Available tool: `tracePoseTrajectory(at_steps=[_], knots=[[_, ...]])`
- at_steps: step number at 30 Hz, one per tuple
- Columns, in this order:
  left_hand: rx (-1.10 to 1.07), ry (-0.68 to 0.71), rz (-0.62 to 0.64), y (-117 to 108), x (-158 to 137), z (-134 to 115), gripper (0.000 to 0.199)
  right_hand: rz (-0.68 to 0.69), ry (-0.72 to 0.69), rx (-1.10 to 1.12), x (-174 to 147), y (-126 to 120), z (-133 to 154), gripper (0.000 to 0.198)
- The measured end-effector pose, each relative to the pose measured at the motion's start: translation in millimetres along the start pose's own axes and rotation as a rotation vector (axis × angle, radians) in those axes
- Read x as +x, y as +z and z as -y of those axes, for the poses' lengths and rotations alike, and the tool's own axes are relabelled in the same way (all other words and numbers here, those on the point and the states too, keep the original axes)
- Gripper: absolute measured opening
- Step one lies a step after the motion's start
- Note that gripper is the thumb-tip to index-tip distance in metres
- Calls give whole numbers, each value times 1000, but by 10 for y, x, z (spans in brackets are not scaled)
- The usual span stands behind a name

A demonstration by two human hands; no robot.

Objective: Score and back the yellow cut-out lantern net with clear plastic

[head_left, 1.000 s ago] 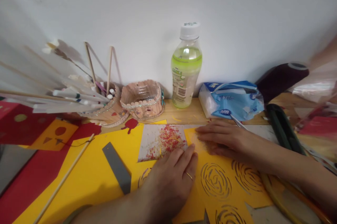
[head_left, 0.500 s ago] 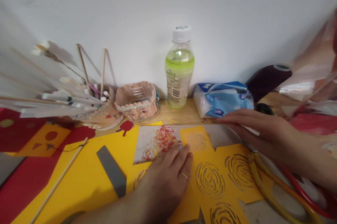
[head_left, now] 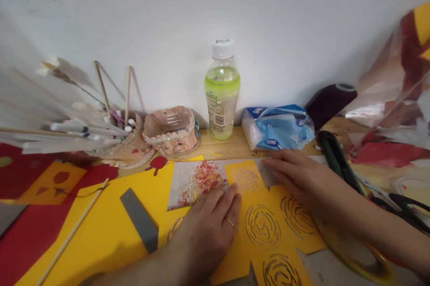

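My left hand (head_left: 210, 227) lies flat on the yellow paper (head_left: 231, 250), fingers stretched and a ring on one of them. Its fingertips reach the edge of a grey patch strewn with red and yellow paper bits (head_left: 204, 176). Several swirl patterns are cut into the paper, among them a swirl cutout (head_left: 263, 227) to the right of that hand. My right hand (head_left: 298, 176) reaches in from the right, low over the paper's upper right edge. Its fingers are extended forward, close to the tissue pack (head_left: 285, 131), and I see nothing in them.
Behind stand a drink bottle (head_left: 222, 93), a small wood-trimmed basket (head_left: 171, 131) and a pen holder (head_left: 131, 147). A steel ruler (head_left: 139, 218) and a wooden stick (head_left: 75, 227) lie left. Black-handled scissors (head_left: 386, 196) and a yellow tape roll (head_left: 363, 263) are at right.
My right hand has moved left and lower, toward the paper; a white strip visible by it before no longer shows. Black-handled scissors have come into sight. My left hand stays in place on the paper.
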State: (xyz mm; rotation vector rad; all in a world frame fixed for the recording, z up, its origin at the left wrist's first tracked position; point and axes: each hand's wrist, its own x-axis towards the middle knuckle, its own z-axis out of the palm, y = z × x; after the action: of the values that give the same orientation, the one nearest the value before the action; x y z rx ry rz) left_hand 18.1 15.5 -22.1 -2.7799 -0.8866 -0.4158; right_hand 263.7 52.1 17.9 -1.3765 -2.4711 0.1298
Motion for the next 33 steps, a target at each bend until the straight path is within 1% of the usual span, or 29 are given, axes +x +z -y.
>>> tracePoseTrajectory(at_steps=[3, 7, 10, 13, 16, 18, 20, 23, 27, 33], knots=[[4, 2, 18, 5, -7, 2, 33, 62, 25, 17, 56, 13, 49, 29], [10, 13, 16, 12, -5, 4, 34, 61, 68, 115, 84, 43, 76, 28], [10, 13, -2, 5, 1, 3, 34, 26, 106, 147, 72, 72, 74, 27], [3, -7, -27, -9, 7, 2, 33, -53, 136, 65, 41, 105, 112, 26], [-8, -11, -38, -23, 13, 5, 33, -109, 122, -17, 23, 138, 187, 26], [-21, -12, -39, -28, 17, 8, 33, -129, 122, -17, 31, 151, 231, 24], [-33, -22, -30, -27, 19, 11, 34, -136, 172, 21, 52, 149, 261, 20], [-32, -44, -23, -14, 16, 12, 34, -115, 268, 97, 98, 118, 292, 13], [-30, -47, -32, -10, 3, 18, 35, -100, 294, 193, 210, 42, 355, 11], [-25, -5, -10, -70, 6, 34, 41, -36, 313, 143, 540, -172, 473, 14]])
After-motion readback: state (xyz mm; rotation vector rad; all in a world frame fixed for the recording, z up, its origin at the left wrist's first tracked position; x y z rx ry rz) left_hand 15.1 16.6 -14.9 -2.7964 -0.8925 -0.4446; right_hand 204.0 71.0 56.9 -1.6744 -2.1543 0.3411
